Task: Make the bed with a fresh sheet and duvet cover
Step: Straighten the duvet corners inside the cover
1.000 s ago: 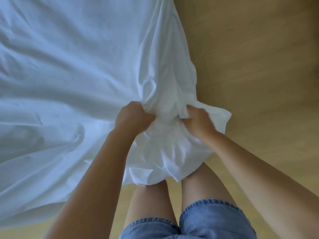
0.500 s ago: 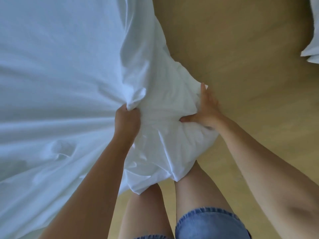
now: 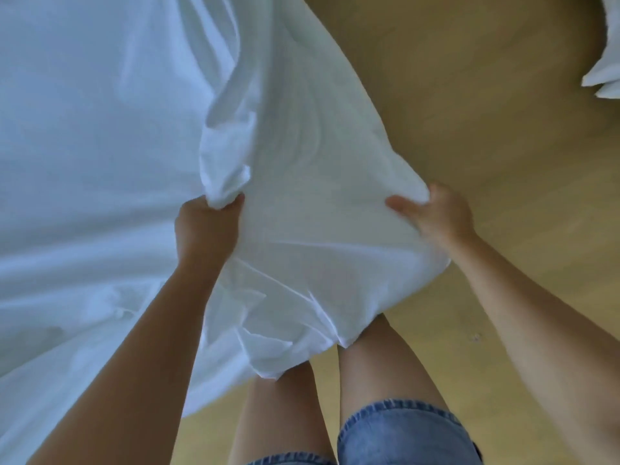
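A person's left hand (image 3: 206, 226) clenches a bunched fold of soft, light white sheet (image 3: 302, 182); the right hand (image 3: 436, 214) pinches its corner at center frame.

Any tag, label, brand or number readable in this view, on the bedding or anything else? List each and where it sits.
None: no readable text anywhere in this view.
White bedding fabric, held by the left hand and right hand: plain, no tag showing.
Denim shorts, wooden floor, white cloth at the top right corner: no markings.
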Tool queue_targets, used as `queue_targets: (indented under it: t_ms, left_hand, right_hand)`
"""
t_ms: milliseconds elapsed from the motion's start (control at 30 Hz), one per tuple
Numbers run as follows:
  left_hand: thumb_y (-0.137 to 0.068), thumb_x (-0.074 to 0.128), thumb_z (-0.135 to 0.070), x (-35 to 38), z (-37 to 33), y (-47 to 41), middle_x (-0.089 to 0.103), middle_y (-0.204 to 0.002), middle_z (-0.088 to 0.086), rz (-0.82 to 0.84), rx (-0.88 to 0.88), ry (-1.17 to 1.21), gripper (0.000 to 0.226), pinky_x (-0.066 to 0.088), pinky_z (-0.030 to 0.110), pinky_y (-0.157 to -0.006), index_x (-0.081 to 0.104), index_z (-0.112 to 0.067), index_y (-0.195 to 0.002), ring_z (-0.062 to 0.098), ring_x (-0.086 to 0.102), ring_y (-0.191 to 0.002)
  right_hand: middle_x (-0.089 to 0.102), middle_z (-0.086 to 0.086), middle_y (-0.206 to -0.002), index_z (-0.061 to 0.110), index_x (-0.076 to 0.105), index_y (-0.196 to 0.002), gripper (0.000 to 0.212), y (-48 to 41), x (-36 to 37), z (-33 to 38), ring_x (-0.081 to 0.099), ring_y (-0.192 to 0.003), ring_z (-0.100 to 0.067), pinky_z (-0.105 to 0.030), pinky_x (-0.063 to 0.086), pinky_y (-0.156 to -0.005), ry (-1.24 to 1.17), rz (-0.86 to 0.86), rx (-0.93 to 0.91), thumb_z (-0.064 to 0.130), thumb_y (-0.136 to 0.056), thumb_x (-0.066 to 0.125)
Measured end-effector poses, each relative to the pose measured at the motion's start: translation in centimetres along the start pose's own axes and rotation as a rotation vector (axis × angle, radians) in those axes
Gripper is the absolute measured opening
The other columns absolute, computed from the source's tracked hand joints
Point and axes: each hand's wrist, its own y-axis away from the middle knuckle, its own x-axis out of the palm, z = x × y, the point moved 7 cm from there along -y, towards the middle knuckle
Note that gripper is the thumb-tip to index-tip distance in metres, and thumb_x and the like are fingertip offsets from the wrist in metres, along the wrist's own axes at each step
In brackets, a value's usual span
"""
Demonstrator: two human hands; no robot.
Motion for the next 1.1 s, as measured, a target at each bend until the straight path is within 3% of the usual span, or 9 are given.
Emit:
queue_targets:
  t_ms: [167,300,433,533,633,700,800,900,1100]
  left_hand:
    - [-0.084,0.063,-0.026,-2.5,3.1,-0.6,0.068,-0.095,0.018,-0.064,-0.010,-0.217,0.027,0.050,0.040,-0.081,0.068,-0.004,-0.098,0.036,0.063,-0.095]
    - [-0.085,0.059,-0.024,-0.4,2.7,-0.4,0.066,-0.101,0.017,0.062,0.022,-0.293,0.028,0.048,0.037,-0.083,0.063,-0.004,-0.103,0.036,0.060,-0.098]
    - [-0.079,0.068,-0.040,0.0,-0.1,0.1,0.062,-0.084,0.006,0.171,-0.027,0.118,0.029,0.054,0.041,-0.079,0.057,-0.013,-0.081,0.026,0.061,-0.082]
    - [-0.081,0.067,-0.018,-4.2,-2.8,3.2,0.051,-0.069,0.009,0.031,0.163,0.332,0.027,0.042,0.028,-0.056,0.051,0.002,-0.072,0.016,0.047,-0.061]
    - [-0.078,0.070,-0.018,-9.5,1.8,5.2,0.047,-0.062,0.001,-0.201,0.136,0.405,0.032,0.036,0.022,-0.049,0.045,0.000,-0.071,0.010,0.041,-0.057]
    - [-0.077,0.068,-0.028,-11.1,7.4,4.0,0.047,-0.065,-0.002,-0.324,0.036,0.247,0.031,0.035,0.030,-0.057,0.047,-0.006,-0.076,0.019,0.046,-0.066]
    - [-0.087,0.062,-0.028,-8.0,16.7,1.1,0.060,-0.099,0.010,-0.098,-0.132,-0.160,0.031,0.038,0.037,-0.077,0.051,-0.007,-0.107,0.034,0.055,-0.098]
    - [-0.088,0.059,-0.027,-3.8,25.0,2.3,0.053,-0.124,0.018,0.222,-0.232,-0.271,0.039,0.039,0.038,-0.094,0.049,-0.007,-0.120,0.036,0.049,-0.116]
    - [-0.092,0.053,-0.029,-5.6,31.2,9.5,0.058,-0.108,0.002,0.479,-0.174,0.101,0.029,0.039,0.026,-0.071,0.053,-0.015,-0.118,0.019,0.054,-0.089]
  right_hand:
    - [0.050,-0.015,-0.132,0.006,0.042,-0.131,0.058,-1.5,7.5,-0.4,0.045,-0.122,-0.033,-0.038,0.035,-0.093,0.099,-0.043,0.138,0.037,-0.086,0.061]
    - [0.029,-0.015,-0.146,0.005,0.024,-0.145,0.066,1.4,8.3,5.1,0.028,-0.132,-0.034,-0.043,0.023,-0.108,0.095,-0.151,-0.133,0.011,-0.085,0.051]
    - [0.042,-0.016,-0.134,0.003,0.042,-0.135,0.055,6.6,9.1,12.0,0.039,-0.123,-0.033,-0.044,0.036,-0.101,-0.152,0.018,-0.522,0.026,-0.087,0.057]
    - [0.035,-0.008,-0.143,0.010,0.031,-0.144,0.062,9.4,10.3,16.6,0.032,-0.133,-0.023,-0.038,0.030,-0.109,-0.262,0.235,-0.559,0.041,-0.095,0.051]
    - [0.028,-0.006,-0.148,0.017,0.024,-0.148,0.065,11.4,11.6,19.8,0.023,-0.137,-0.024,-0.043,0.024,-0.111,0.002,0.256,-0.683,0.046,-0.094,0.047]
    - [0.014,-0.006,-0.155,0.023,0.016,-0.150,0.067,11.9,14.3,19.5,0.011,-0.142,-0.026,-0.048,0.017,-0.114,0.335,0.311,-0.677,0.047,-0.095,0.043]
    - [0.003,-0.007,-0.158,0.019,0.009,-0.151,0.069,12.0,17.6,16.5,0.004,-0.144,-0.029,-0.053,0.015,-0.113,0.693,0.350,-0.559,0.042,-0.095,0.043]
    - [0.024,-0.012,-0.147,0.009,0.021,-0.145,0.062,15.1,19.4,15.1,0.026,-0.134,-0.032,-0.044,0.030,-0.104,0.795,0.283,-0.585,0.034,-0.093,0.045]
    - [0.033,-0.009,-0.139,0.011,0.028,-0.140,0.051,27.2,26.3,12.0,0.033,-0.125,-0.028,-0.036,0.035,-0.098,0.893,0.507,-0.665,0.025,-0.094,0.044]
